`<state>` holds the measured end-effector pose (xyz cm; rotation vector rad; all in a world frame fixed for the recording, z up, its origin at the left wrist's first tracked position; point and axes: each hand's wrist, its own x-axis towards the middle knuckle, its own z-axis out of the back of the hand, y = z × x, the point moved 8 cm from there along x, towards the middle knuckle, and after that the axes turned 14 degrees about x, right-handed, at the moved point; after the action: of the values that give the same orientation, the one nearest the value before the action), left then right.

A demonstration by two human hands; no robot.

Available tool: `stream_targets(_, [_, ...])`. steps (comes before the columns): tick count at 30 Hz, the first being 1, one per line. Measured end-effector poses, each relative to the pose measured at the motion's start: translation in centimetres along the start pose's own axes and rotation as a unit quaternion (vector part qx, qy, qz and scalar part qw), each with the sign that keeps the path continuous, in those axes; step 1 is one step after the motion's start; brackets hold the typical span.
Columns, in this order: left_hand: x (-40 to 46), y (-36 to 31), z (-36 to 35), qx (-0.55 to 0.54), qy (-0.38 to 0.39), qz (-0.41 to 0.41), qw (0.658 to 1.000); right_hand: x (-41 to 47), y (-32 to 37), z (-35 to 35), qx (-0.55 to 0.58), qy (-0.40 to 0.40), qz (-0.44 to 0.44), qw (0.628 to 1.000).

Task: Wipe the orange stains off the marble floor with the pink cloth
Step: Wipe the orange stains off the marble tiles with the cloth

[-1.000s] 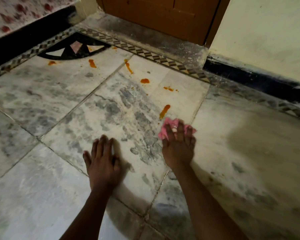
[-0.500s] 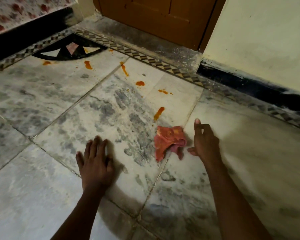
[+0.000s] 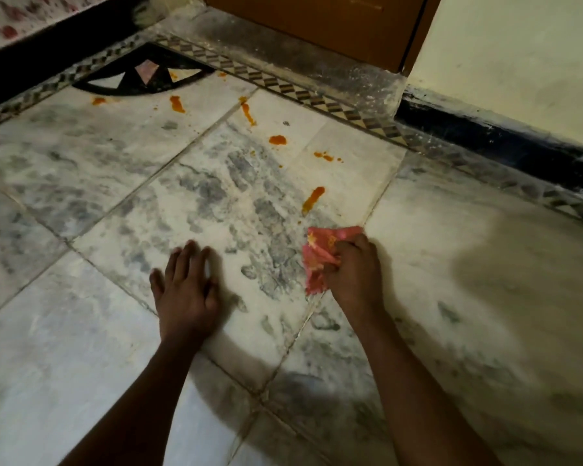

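Since half a second ago the pink cloth (image 3: 320,255) has been taken up again: it lay loose on the floor then, with the right hand apart from it on its right side, and it is now gathered under that hand. Farthest left, small orange stains (image 3: 99,101) are seen beside the black inlay (image 3: 142,75), with further marks (image 3: 176,104) and (image 3: 248,113) strung rightward along the far tiles. Nearer, the left hand (image 3: 186,290) is laid flat on the marble floor (image 3: 81,364), fingers (image 3: 191,255) spread and released, holding nothing; it appears to serve as a prop only. To its right, a round blot (image 3: 277,140) and a scatter of drops (image 3: 325,157) are seen, and closer in, an elongated streak (image 3: 313,199). Its long axis runs diagonally, from far right down to near left, and its lower end stops just short of the cloth's far edge. The cloth lies crumpled on the floor at the tile joint, already marked with orange. The right hand (image 3: 355,274) is closed on the cloth's right side, its fingers clenched into the fabric. The streak lies directly ahead of that hand and slightly left, so the right hand is judged the nearer, and a short push forward along the streak's axis is what the next wipe would seem to call for. All the stains beyond it remain to be wiped.
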<state>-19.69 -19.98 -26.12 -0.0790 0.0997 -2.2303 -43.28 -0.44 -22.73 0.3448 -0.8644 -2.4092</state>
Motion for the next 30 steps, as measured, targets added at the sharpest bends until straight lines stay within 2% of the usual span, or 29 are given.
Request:
stream_targets(3, [-0.1,-0.1,0.1,-0.001,0.001,0.0,1.0,-0.2,0.1,1.6,0.062,0.003,0.001,0.998])
stream_targets(6, [-0.1,-0.2,0.4,-0.001,0.003,0.002,1.0,-0.1,-0.8,3.6,0.062,-0.024,-0.001,0.998])
stream_targets(8, [-0.2,-0.3,0.5,-0.002,0.005,0.008,1.0,-0.7,-0.2,3.4,0.103,0.02,0.025,0.994])
stream_targets(10, [-0.3,-0.5,0.7,0.002,0.004,0.005,1.0,-1.1,0.0,3.1,0.113,0.025,0.053,0.992])
stream_targets(13, [0.3,-0.6,1.1,0.003,-0.022,0.012,1.0,-0.9,-1.4,-0.4,0.01,0.028,0.016,0.999])
stream_targets(15, [1.9,-0.6,1.5,-0.005,-0.042,0.005,0.999,-0.2,-2.1,-1.9,-0.047,-0.016,-0.007,0.999])
stream_targets(19, [8.1,-2.3,0.7,0.022,-0.038,-0.076,0.996,5.7,-1.5,-2.5,-0.055,-0.141,-0.035,0.988])
stream_targets(22, [11.3,-3.5,-0.2,0.012,-0.043,-0.079,0.996,9.7,2.1,-5.5,-0.06,-0.128,0.026,0.99])
stream_targets(24, [12.1,-3.2,-0.5,-0.007,-0.051,-0.043,0.998,8.1,4.3,-7.5,-0.083,-0.082,0.087,0.989])
stream_targets(26, [11.9,-2.8,-0.5,-0.025,-0.053,-0.019,0.998,4.8,3.7,-6.9,-0.105,-0.079,0.106,0.986])
stream_targets(28, [12.0,-2.8,-0.3,-0.028,-0.056,-0.015,0.998,3.3,1.1,-5.0,-0.119,-0.104,0.048,0.986])
stream_targets(30, [12.0,-2.8,-0.2,-0.021,-0.063,-0.016,0.998,5.6,-0.9,-4.0,-0.131,-0.144,-0.043,0.98])
